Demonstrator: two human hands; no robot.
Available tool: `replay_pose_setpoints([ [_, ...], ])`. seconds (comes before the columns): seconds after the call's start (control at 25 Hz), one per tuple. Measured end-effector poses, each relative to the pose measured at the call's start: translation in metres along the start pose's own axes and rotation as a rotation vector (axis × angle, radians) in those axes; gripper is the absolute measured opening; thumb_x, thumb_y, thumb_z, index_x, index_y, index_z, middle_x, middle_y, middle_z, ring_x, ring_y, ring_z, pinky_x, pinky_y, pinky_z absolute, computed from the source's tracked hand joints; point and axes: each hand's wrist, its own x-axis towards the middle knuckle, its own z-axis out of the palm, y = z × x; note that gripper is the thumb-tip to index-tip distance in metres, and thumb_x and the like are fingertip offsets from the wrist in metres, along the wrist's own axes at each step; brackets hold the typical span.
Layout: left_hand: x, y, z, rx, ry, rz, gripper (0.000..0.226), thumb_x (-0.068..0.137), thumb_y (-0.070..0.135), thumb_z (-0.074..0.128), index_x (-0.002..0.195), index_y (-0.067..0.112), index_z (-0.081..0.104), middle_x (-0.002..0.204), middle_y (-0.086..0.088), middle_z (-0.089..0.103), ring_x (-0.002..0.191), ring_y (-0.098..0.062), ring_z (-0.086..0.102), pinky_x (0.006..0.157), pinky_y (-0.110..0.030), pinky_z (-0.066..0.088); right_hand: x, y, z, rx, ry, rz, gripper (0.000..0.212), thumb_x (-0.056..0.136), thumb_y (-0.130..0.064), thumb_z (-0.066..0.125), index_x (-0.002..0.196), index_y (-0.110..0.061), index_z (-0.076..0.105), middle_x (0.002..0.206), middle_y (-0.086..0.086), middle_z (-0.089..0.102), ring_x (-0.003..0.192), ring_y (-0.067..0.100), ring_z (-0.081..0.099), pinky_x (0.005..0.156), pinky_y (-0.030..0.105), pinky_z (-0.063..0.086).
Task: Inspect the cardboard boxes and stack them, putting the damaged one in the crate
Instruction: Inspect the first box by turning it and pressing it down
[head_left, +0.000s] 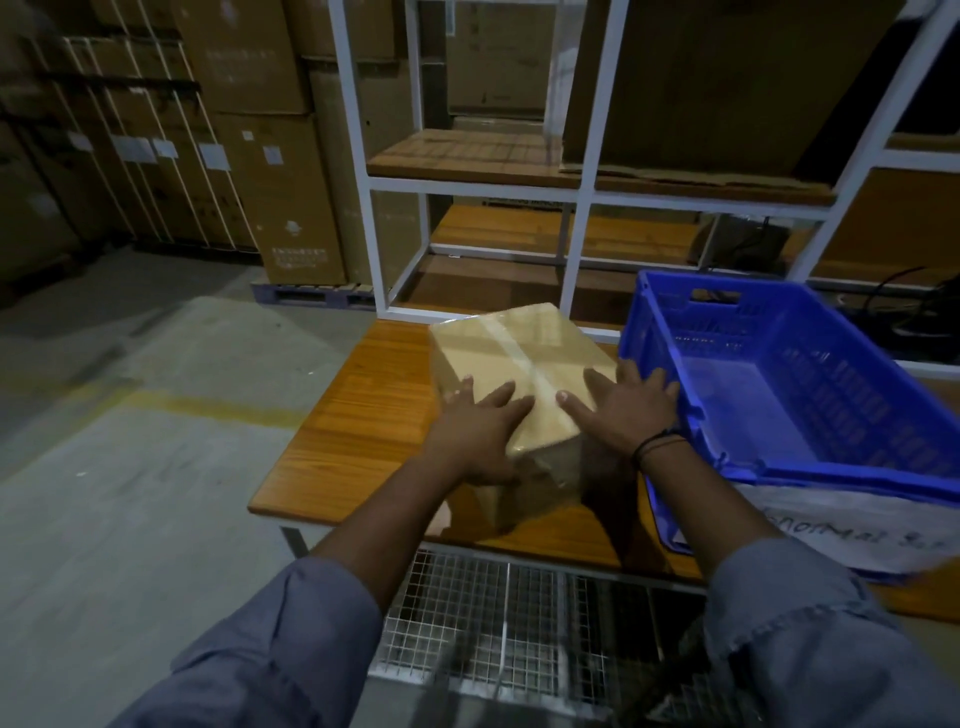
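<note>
Pretty early on, I'd say. One taped box (519, 364) sat on the table (358, 415), just left of the blue crate (810, 384), which was empty. Left hand (478, 431) and right hand (628, 405) lay flat and spread on top of the box, not gripping. Nothing stacked yet, and whether it's damaged, couldn't tell.

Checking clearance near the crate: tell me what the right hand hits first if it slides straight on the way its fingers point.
Probably nothing soon. The right hand lies flat on the cardboard box, fingers pointing up-left along its top, away from the blue crate; past the box's far edge, the white shelf frame, depth unclear.
</note>
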Motion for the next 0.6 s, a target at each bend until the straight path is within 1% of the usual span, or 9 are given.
replay_pose_setpoints([
  [0.08, 0.001, -0.010, -0.005, 0.032, 0.144, -0.005, 0.082, 0.085, 0.042, 0.077, 0.156, 0.037, 0.035, 0.168, 0.002, 0.029, 0.150, -0.039, 0.031, 0.110, -0.055, 0.046, -0.015, -0.015, -0.005, -0.129, 0.064, 0.076, 0.084, 0.094, -0.080, 0.015, 0.142, -0.021, 0.052, 0.146, 0.019, 0.045, 0.124, 0.043, 0.047, 0.104, 0.053, 0.034],
  [0.12, 0.001, -0.012, -0.004, 0.017, 0.184, -0.020, 0.078, 0.086, 0.034, 0.077, 0.154, 0.036, 0.040, 0.167, 0.003, 0.031, 0.145, -0.032, 0.041, 0.102, -0.048, 0.053, -0.022, -0.024, -0.002, -0.163, 0.090, 0.099, 0.085, 0.096, -0.077, 0.015, 0.137, -0.014, 0.056, 0.141, 0.018, 0.048, 0.121, 0.040, 0.049, 0.102, 0.051, 0.036],
  [0.2, 0.001, -0.010, 0.004, 0.009, 0.186, -0.028, 0.081, 0.086, 0.029, 0.076, 0.156, 0.034, 0.036, 0.168, 0.003, 0.028, 0.137, -0.030, 0.049, 0.095, -0.044, 0.056, -0.030, -0.032, 0.010, -0.080, 0.132, 0.083, 0.087, 0.098, -0.073, 0.014, 0.138, -0.008, 0.055, 0.142, 0.017, 0.048, 0.127, 0.035, 0.046, 0.106, 0.053, 0.036],
  [0.24, 0.003, -0.007, 0.008, 0.016, 0.180, -0.028, 0.083, 0.087, 0.031, 0.074, 0.158, 0.033, 0.032, 0.169, 0.001, 0.025, 0.136, -0.033, 0.049, 0.095, -0.045, 0.056, -0.030, -0.030, 0.014, 0.012, 0.118, 0.056, 0.090, 0.097, -0.074, 0.011, 0.147, -0.008, 0.046, 0.150, 0.018, 0.041, 0.136, 0.036, 0.039, 0.113, 0.056, 0.031],
  [0.32, 0.007, -0.004, 0.012, 0.019, 0.184, -0.052, 0.087, 0.090, 0.046, 0.071, 0.161, 0.032, 0.023, 0.171, -0.001, 0.020, 0.136, -0.039, 0.047, 0.098, -0.047, 0.052, -0.025, -0.020, 0.017, 0.128, 0.017, -0.026, 0.102, 0.090, -0.085, 0.009, 0.163, -0.014, 0.017, 0.169, 0.019, 0.014, 0.155, 0.039, 0.012, 0.124, 0.060, 0.007],
  [0.36, 0.010, -0.004, 0.013, 0.033, 0.183, -0.075, 0.092, 0.089, 0.055, 0.069, 0.162, 0.031, 0.020, 0.171, -0.002, 0.018, 0.136, -0.040, 0.047, 0.098, -0.048, 0.052, -0.024, -0.016, 0.017, 0.121, -0.029, -0.072, 0.109, 0.085, -0.091, 0.012, 0.165, -0.017, 0.005, 0.172, 0.018, 0.001, 0.158, 0.039, 0.000, 0.123, 0.059, -0.002],
  [0.4, 0.012, -0.002, 0.014, 0.064, 0.178, -0.102, 0.097, 0.087, 0.063, 0.068, 0.163, 0.030, 0.017, 0.172, -0.003, 0.016, 0.135, -0.042, 0.047, 0.097, -0.048, 0.052, -0.024, -0.013, 0.017, 0.089, -0.060, -0.112, 0.115, 0.082, -0.095, 0.020, 0.165, -0.019, -0.002, 0.172, 0.017, -0.006, 0.158, 0.038, -0.006, 0.123, 0.058, -0.006],
  [0.52, 0.019, 0.004, 0.019, 0.164, 0.165, -0.147, 0.110, 0.081, 0.070, 0.071, 0.163, 0.029, 0.010, 0.172, -0.004, 0.011, 0.129, -0.043, 0.052, 0.092, -0.047, 0.054, -0.022, -0.007, 0.022, -0.008, -0.051, -0.178, 0.118, 0.085, -0.083, 0.050, 0.164, -0.019, -0.007, 0.171, 0.018, -0.010, 0.158, 0.036, -0.008, 0.127, 0.055, -0.001],
  [0.6, 0.025, 0.008, 0.021, 0.183, 0.180, -0.141, 0.110, 0.082, 0.070, 0.071, 0.164, 0.029, 0.009, 0.172, -0.005, 0.012, 0.127, -0.043, 0.054, 0.091, -0.047, 0.054, -0.018, -0.004, 0.022, -0.017, -0.025, -0.166, 0.114, 0.088, -0.072, 0.059, 0.165, -0.018, -0.006, 0.171, 0.018, -0.008, 0.159, 0.036, -0.006, 0.128, 0.052, 0.002],
])
